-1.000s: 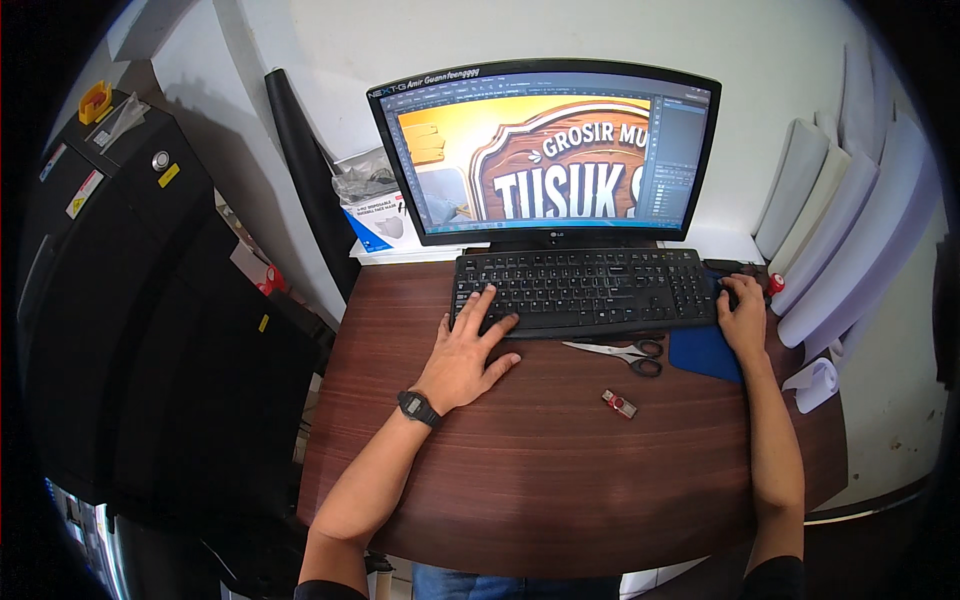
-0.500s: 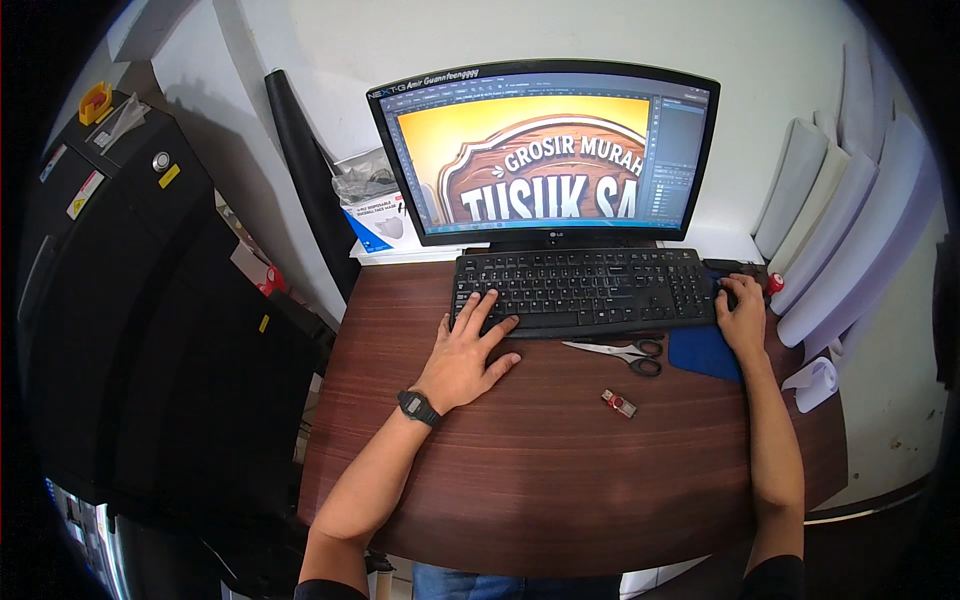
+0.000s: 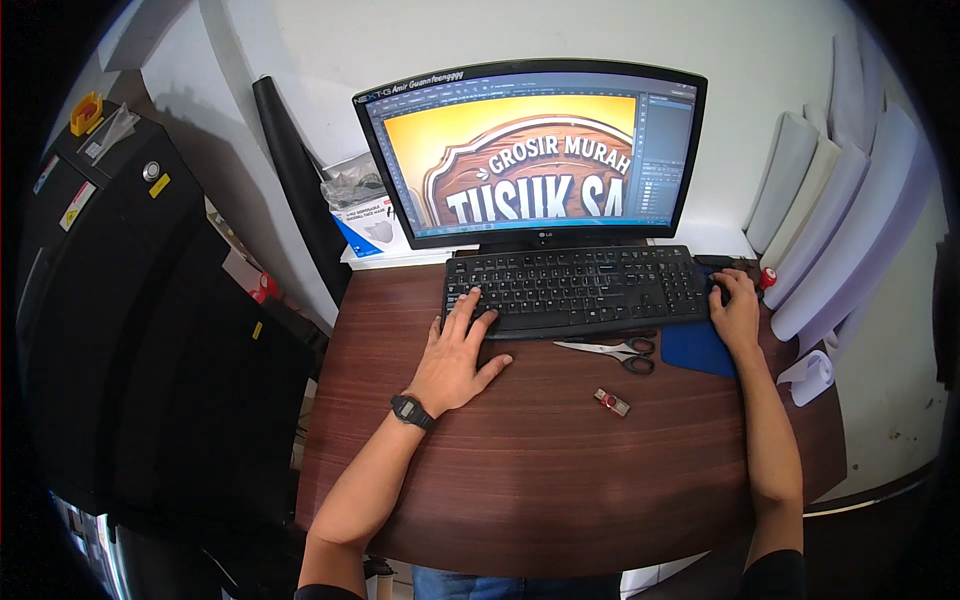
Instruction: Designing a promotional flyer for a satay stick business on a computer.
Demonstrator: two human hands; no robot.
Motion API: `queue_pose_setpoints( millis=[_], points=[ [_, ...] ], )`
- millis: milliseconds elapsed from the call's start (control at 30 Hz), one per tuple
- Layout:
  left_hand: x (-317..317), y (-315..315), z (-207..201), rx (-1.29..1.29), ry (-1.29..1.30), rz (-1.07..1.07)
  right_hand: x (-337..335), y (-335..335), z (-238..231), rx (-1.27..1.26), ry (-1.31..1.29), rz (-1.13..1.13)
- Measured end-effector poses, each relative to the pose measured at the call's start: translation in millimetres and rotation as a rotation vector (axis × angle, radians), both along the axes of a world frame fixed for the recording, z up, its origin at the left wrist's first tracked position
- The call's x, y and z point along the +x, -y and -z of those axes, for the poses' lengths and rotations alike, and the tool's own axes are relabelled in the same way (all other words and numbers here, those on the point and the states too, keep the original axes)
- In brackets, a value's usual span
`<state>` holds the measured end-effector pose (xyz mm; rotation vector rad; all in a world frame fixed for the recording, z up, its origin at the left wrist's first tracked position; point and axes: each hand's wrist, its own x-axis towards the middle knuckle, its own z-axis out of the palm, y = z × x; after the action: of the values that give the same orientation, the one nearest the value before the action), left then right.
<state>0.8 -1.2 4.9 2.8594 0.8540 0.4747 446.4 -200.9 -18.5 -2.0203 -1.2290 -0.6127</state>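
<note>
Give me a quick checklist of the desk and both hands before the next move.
1. Left hand at keyboard: ok, at its left end.
2. Right hand at blue mouse pad: ok, by its right side.
3. Right hand's hold: cannot tell, its underside is hidden.
4. Monitor on: ok, a sign graphic shows.
5. Desk free of sharp tools: not ok, scissors lie before the keyboard.
6. USB stick apart from both hands: ok.

Hands (image 3: 450, 362) lie over a black keyboard (image 3: 580, 293) and blue mousepad (image 3: 697, 350).
</note>
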Motion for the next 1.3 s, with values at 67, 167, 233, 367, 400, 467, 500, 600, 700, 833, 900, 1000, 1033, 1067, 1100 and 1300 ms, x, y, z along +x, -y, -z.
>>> queue_pose_setpoints(
  millis=[67,167,233,367,400,467,500,600,700,833,900,1000,1033,1067,1100,1300],
  points=[
    [0.3,-0.3,0.6,0.002,-0.001,-0.001,-0.5,0.2,-0.3,-0.002,0.002,-0.002],
    [0.2,-0.4,1.1,0.011,0.002,0.000,-1.4,0.2,-0.6,-0.015,0.000,0.013],
    [0.1,-0.4,1.5,0.009,-0.004,-0.005,-1.1,0.3,-0.3,-0.009,-0.002,0.007],
    [0.5,0.0,0.8,0.003,0.000,-0.003,-1.6,0.8,-0.6,-0.004,0.004,0.014],
    [0.4,-0.2,1.1,0.005,-0.001,-0.003,-2.5,1.0,-1.7,-0.006,0.001,0.008],
    [0.2,-0.3,1.6,0.008,-0.002,-0.004,-2.8,0.8,-1.8,-0.009,-0.001,0.002],
    [0.3,-0.4,1.8,0.013,-0.002,-0.004,-2.3,0.5,-1.3,-0.010,-0.003,0.002],
    [0.2,0.0,0.9,0.019,0.003,-0.003,-1.5,0.5,-1.4,-0.013,0.001,0.003],
    [1.1,0.6,-0.3,0.017,0.009,-0.001,1.1,0.4,0.1,-0.009,0.010,0.005],
    [-0.1,-0.2,0.6,0.021,0.015,0.001,-0.3,-0.3,-0.6,-0.003,0.009,-0.003],
    [0.4,0.1,0.4,0.016,0.014,0.001,1.2,0.4,0.8,-0.002,0.012,0.000],
    [0.0,0.7,-0.6,0.007,0.008,-0.004,0.1,0.7,0.5,-0.002,0.009,0.002],
    [-0.6,0.9,-0.9,0.003,0.004,-0.007,-0.7,0.2,0.5,-0.004,0.004,0.004],
    [-0.3,0.9,-0.6,0.002,0.006,-0.006,0.2,1.0,0.4,-0.004,0.006,0.004],
    [0.0,0.7,0.0,-0.001,0.011,-0.002,1.6,1.7,0.6,-0.001,0.007,0.002],
    [-0.6,0.2,0.3,-0.005,0.018,0.002,-1.4,1.4,-1.9,0.001,0.011,0.006]
  ],
)
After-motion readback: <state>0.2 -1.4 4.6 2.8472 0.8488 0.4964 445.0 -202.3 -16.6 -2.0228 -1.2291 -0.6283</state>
